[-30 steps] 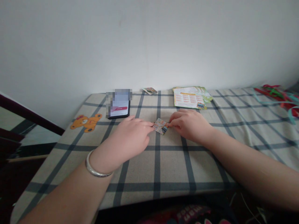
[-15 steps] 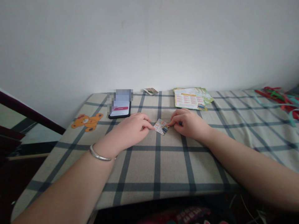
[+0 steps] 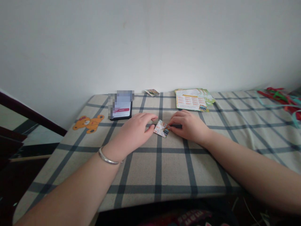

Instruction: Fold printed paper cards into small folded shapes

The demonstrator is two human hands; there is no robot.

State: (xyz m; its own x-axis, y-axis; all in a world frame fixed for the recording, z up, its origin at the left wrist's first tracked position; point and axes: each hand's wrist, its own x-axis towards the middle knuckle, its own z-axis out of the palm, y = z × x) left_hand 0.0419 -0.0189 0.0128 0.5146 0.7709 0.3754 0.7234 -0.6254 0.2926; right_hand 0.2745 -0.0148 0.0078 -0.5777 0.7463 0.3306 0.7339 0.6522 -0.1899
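Note:
A small folded paper square (image 3: 161, 128), printed in white, orange and blue with creases across its face, lies on the checked tablecloth between my hands. My left hand (image 3: 141, 127) is at its left side; the thumb tip is by the paper's edge and the index finger is raised apart from it. On the other side, my right hand (image 3: 185, 125) has its thumb and fingertips closed at the paper's right corner. A silver bangle (image 3: 107, 157) circles my left wrist.
A phone (image 3: 121, 108) with a lit screen lies behind my left hand. Near the wall are another small folded paper (image 3: 152, 92) and a stack of printed sheets (image 3: 191, 99). A bear picture (image 3: 88, 123) is at left, coloured ribbons (image 3: 279, 95) far right. The tablecloth (image 3: 175, 171) covers the table.
My left thumb and index finger have spread apart, the index lifting from the paper. My right fingers have shifted slightly at the right corner, and the paper has turned a little.

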